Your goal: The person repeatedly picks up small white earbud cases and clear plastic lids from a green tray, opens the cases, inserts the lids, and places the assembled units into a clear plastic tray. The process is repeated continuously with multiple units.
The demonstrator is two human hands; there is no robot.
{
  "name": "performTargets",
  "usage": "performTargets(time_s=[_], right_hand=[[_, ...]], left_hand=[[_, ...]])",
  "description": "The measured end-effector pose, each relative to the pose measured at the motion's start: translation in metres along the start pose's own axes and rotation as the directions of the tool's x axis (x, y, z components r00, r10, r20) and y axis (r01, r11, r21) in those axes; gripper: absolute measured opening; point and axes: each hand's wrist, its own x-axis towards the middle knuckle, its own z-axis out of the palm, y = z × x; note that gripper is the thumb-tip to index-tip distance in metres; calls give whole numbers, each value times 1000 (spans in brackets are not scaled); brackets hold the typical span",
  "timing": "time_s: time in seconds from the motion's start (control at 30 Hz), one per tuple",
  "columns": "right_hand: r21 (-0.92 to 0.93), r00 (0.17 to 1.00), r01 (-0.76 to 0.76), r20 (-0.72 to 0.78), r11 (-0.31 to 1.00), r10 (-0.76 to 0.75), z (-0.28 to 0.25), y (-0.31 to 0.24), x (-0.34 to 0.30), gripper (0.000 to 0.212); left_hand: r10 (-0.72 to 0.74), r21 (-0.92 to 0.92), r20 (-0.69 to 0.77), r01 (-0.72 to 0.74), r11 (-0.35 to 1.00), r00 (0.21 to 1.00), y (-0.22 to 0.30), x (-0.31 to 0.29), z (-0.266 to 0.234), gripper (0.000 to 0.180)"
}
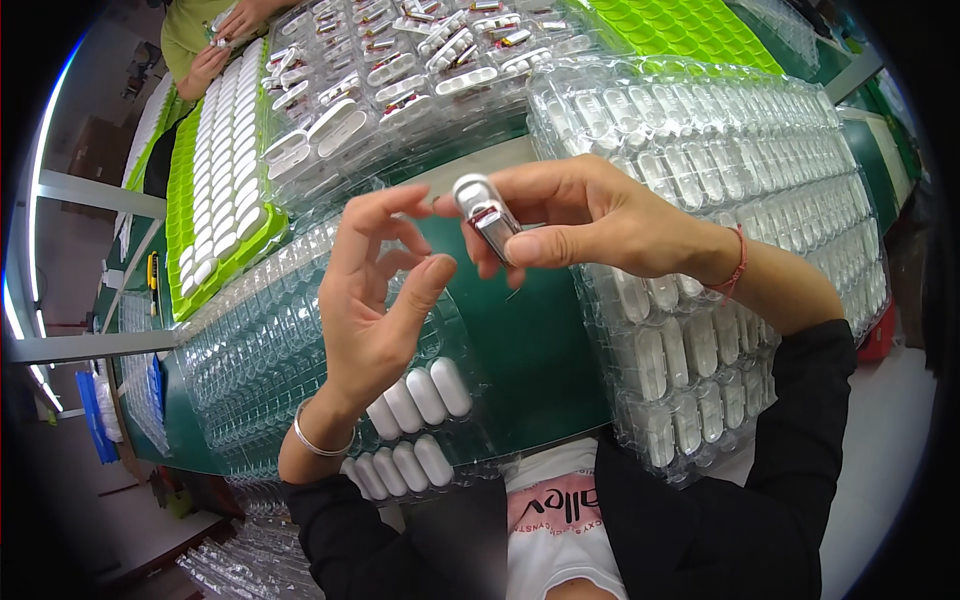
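My right hand [610,215] pinches a small oblong white housing [472,187] between thumb and fingers, above the middle of the green table. The housing's inner side shows a dark metallic part and a strip of red. Just left of it, my left hand [375,300] is raised with its fingers curved and apart, holding nothing. The left fingertips are close to the housing; I cannot tell whether one touches it. Below my left hand, rows of smooth white oblong pieces [450,388] sit in a transparent tray [270,350].
Stacked transparent trays [700,110] of pale oblong shells are on my right. Farther back lie trays of white shells with red parts [400,75]. A lime-green tray [183,200] carries white pieces at the left; another lime tray [690,30] lies far right. Another person's hands [222,45] work at the far left.
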Motion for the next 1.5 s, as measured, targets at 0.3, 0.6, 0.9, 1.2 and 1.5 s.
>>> performTargets(time_s=[0.3,0.6,0.9,1.2,1.5], right_hand=[[-285,985,78,-127,955,-118,11,-1,-3,31],[-774,854,306,-35,555,-519,13,10,-1,26],[-739,844,352,-16,574,-537,16,9,-6,34],[-863,711,382,46,331,-701,22,12,-10,34],[-526,810,319,-281,788,-515,17,-5,-4,26]], left_hand=[[173,65,61,-177,982,983,-11,6,-1,31],[253,247,71,-263,933,965,-2,-3,1,34],[282,225,120,-303,926,952,-6,-8,9,36],[382,137,-41,-373,917,923,-19,-9,28,36],[280,-31,-57,-282,959,958,-15,-3,22,35]])
